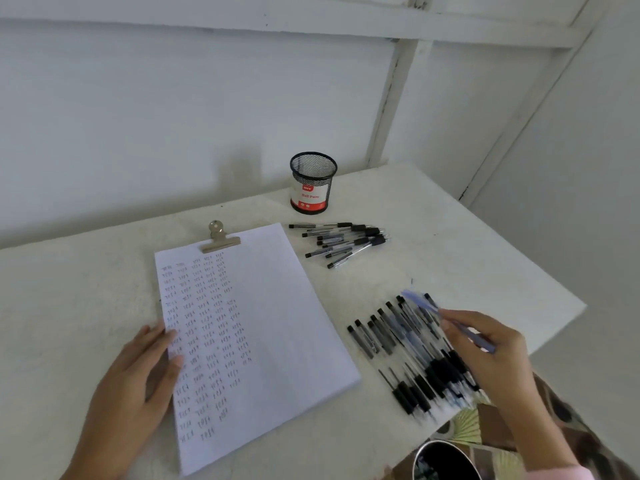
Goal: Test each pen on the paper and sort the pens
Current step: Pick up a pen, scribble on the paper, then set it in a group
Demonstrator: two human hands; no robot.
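Left hand [138, 386] flat, fingers straight, pinning the paper [270, 323] at its left edge. Small pen group [343, 242] lies beyond it, near the mesh cup [313, 183]. Right hand [491, 348] pinches a blurred blue pen [419, 301] above the near pile [405, 355]. Likely step: pen in hand, test due. Next move needs the tip turned down onto blank paper.
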